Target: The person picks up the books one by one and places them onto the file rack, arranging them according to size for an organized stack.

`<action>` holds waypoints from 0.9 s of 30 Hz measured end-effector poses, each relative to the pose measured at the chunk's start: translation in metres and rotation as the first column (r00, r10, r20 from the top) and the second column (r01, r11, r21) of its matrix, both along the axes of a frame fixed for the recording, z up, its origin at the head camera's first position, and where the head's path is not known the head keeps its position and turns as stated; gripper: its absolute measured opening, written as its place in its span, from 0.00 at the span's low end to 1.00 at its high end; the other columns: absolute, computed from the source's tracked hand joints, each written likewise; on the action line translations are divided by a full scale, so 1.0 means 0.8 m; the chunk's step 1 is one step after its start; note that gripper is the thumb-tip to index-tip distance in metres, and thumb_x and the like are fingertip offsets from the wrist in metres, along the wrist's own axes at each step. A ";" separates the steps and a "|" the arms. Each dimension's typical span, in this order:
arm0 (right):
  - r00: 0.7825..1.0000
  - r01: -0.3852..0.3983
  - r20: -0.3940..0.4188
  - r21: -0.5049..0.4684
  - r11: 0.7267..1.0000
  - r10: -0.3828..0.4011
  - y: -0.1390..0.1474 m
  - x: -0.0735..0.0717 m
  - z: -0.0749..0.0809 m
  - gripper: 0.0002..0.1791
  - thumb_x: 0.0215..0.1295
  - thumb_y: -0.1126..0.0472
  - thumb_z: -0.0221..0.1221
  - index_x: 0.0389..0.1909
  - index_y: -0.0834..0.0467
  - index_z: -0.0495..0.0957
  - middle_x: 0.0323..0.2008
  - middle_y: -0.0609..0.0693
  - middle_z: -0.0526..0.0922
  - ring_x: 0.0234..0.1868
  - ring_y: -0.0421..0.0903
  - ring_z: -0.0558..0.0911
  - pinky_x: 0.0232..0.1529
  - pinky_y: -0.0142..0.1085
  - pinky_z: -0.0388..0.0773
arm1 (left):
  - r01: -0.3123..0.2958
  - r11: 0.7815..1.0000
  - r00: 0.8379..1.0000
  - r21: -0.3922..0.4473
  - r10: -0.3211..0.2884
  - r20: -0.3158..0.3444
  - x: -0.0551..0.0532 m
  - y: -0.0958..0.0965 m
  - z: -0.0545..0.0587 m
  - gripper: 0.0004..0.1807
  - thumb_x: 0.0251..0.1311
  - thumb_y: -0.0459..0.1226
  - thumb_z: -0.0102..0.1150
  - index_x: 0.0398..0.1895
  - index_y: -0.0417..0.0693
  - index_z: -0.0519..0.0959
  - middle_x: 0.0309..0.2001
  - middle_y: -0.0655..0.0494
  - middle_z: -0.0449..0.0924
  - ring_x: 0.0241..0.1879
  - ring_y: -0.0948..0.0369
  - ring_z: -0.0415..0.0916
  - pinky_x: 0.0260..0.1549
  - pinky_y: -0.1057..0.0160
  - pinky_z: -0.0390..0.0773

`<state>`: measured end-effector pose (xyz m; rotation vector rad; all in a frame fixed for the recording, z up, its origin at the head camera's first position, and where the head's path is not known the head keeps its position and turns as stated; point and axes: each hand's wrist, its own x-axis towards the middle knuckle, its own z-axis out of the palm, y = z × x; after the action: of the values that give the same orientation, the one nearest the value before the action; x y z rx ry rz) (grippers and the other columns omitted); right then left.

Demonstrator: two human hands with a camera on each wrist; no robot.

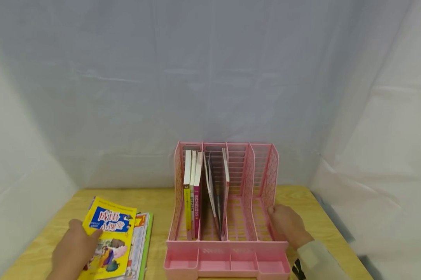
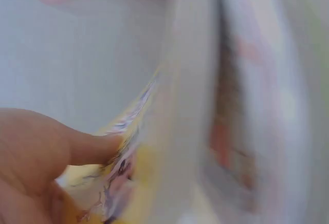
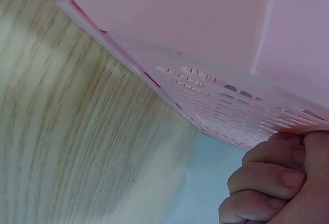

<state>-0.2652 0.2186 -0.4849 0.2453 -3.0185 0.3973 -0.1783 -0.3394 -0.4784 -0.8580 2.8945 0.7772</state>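
My left hand (image 1: 74,247) grips the left edge of a yellow children's book (image 1: 121,237), thumb lying across its cover. That book tilts over a stack of other books (image 1: 145,233) at the left of the table. In the left wrist view the thumb (image 2: 92,149) presses on the yellow cover; blurred pages stand beside it. A pink desk organizer (image 1: 227,245) stands right of centre. My right hand (image 1: 289,225) holds its right side wall, and in the right wrist view curled fingers (image 3: 267,178) sit against the perforated panel (image 3: 221,106). The fingertips inside the wall are hidden.
Several upright books (image 1: 196,182) fill the organizer's left slot, with thinner ones (image 1: 226,175) leaning in the slot beside it. Small trays (image 1: 210,264) run along its front. Pale sheeting (image 1: 210,77) surrounds the wood-grain table (image 1: 158,206) at the back and sides.
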 end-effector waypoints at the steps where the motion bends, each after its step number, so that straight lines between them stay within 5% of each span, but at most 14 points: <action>1: 1.000 0.008 0.003 -0.011 1.000 -0.008 0.001 0.000 0.000 0.20 0.82 0.55 0.44 0.26 0.52 0.70 0.26 0.50 0.74 0.26 0.48 0.72 0.29 0.47 0.74 | -0.010 1.000 0.999 0.018 0.011 -0.047 0.002 0.005 0.008 0.41 0.72 0.50 0.59 0.63 0.23 0.52 0.38 0.30 0.72 0.28 0.48 0.74 0.23 0.57 0.75; 4: 1.000 0.008 -0.002 -0.032 0.999 -0.008 0.001 -0.001 0.000 0.19 0.81 0.55 0.44 0.26 0.52 0.70 0.26 0.50 0.73 0.27 0.48 0.72 0.29 0.46 0.73 | -0.029 0.995 0.968 0.093 0.051 -0.245 0.011 0.026 0.029 0.40 0.75 0.52 0.54 0.67 0.28 0.52 0.42 0.29 0.74 0.29 0.47 0.77 0.22 0.55 0.79; 6: 1.000 0.028 0.007 -0.068 0.997 -0.028 0.001 -0.001 -0.001 0.20 0.82 0.55 0.44 0.25 0.52 0.70 0.25 0.50 0.73 0.27 0.48 0.71 0.30 0.46 0.72 | -0.004 0.992 0.897 0.123 0.058 -0.438 0.017 0.044 0.033 0.36 0.75 0.50 0.56 0.67 0.30 0.56 0.46 0.29 0.76 0.34 0.44 0.81 0.24 0.55 0.82; 9: 0.999 0.050 0.026 -0.091 0.995 -0.047 -0.001 -0.001 0.000 0.21 0.82 0.54 0.43 0.24 0.53 0.70 0.24 0.50 0.71 0.27 0.49 0.71 0.31 0.45 0.71 | 0.074 0.991 0.749 0.115 0.021 -0.662 0.025 0.071 0.022 0.30 0.74 0.43 0.58 0.70 0.37 0.61 0.56 0.34 0.78 0.47 0.40 0.83 0.34 0.66 0.84; 10: 0.997 0.063 0.039 -0.099 0.993 -0.059 -0.001 -0.001 0.001 0.22 0.83 0.53 0.42 0.25 0.53 0.70 0.24 0.50 0.71 0.28 0.49 0.71 0.32 0.45 0.70 | 0.098 0.991 0.710 0.093 -0.004 -0.704 0.026 0.080 0.016 0.29 0.73 0.40 0.59 0.71 0.38 0.62 0.59 0.35 0.77 0.51 0.39 0.82 0.38 0.65 0.85; 11: 0.997 0.072 0.046 -0.108 0.992 -0.068 -0.001 -0.002 0.001 0.22 0.83 0.52 0.42 0.24 0.53 0.70 0.24 0.50 0.71 0.28 0.49 0.71 0.32 0.45 0.70 | 0.119 0.989 0.690 0.083 -0.023 -0.723 0.027 0.088 0.010 0.30 0.73 0.39 0.58 0.73 0.40 0.62 0.61 0.36 0.76 0.54 0.40 0.80 0.43 0.63 0.85; 14: 0.994 0.093 0.066 -0.129 0.987 -0.085 -0.002 -0.002 0.003 0.23 0.82 0.50 0.41 0.24 0.53 0.71 0.23 0.50 0.70 0.28 0.49 0.71 0.33 0.45 0.70 | 0.146 0.987 0.713 0.061 -0.063 -0.699 0.027 0.105 -0.006 0.29 0.74 0.37 0.56 0.73 0.39 0.62 0.62 0.37 0.71 0.55 0.40 0.78 0.48 0.51 0.85; 16: 0.993 0.104 0.076 -0.153 0.983 -0.093 -0.001 -0.001 0.004 0.24 0.82 0.49 0.41 0.24 0.53 0.70 0.21 0.50 0.70 0.27 0.48 0.71 0.33 0.45 0.70 | 0.158 0.987 0.750 0.036 -0.097 -0.654 0.025 0.112 -0.013 0.27 0.74 0.38 0.55 0.69 0.34 0.63 0.59 0.35 0.68 0.55 0.38 0.77 0.48 0.38 0.82; 18: 0.995 0.086 0.059 -0.151 0.985 -0.077 0.000 -0.001 0.003 0.24 0.83 0.50 0.42 0.23 0.53 0.69 0.21 0.50 0.69 0.26 0.48 0.70 0.32 0.44 0.69 | 0.197 0.980 0.787 0.008 -0.153 -0.598 0.023 0.112 -0.014 0.27 0.75 0.39 0.55 0.68 0.31 0.63 0.58 0.33 0.67 0.55 0.36 0.76 0.49 0.36 0.81; 22: 1.000 0.027 0.004 -0.109 0.994 -0.027 0.005 0.000 -0.001 0.23 0.83 0.53 0.43 0.22 0.53 0.67 0.20 0.50 0.67 0.23 0.48 0.69 0.29 0.43 0.69 | 0.295 0.954 0.862 -0.049 -0.288 -0.418 0.015 0.107 0.003 0.37 0.75 0.52 0.54 0.74 0.35 0.61 0.63 0.29 0.73 0.58 0.34 0.77 0.50 0.33 0.79; 27: 0.994 0.104 0.048 -0.147 0.984 -0.098 0.009 -0.001 0.000 0.26 0.82 0.50 0.42 0.20 0.54 0.67 0.19 0.50 0.69 0.24 0.48 0.70 0.30 0.44 0.69 | 0.402 0.914 0.897 -0.056 -0.405 -0.178 0.016 0.101 0.026 0.48 0.69 0.67 0.51 0.73 0.34 0.67 0.59 0.33 0.80 0.53 0.37 0.82 0.44 0.34 0.81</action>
<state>-0.2661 0.2259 -0.4848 0.0742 -3.0052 0.6221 -0.1657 -0.2583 -0.4577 -0.1669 3.0803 0.8240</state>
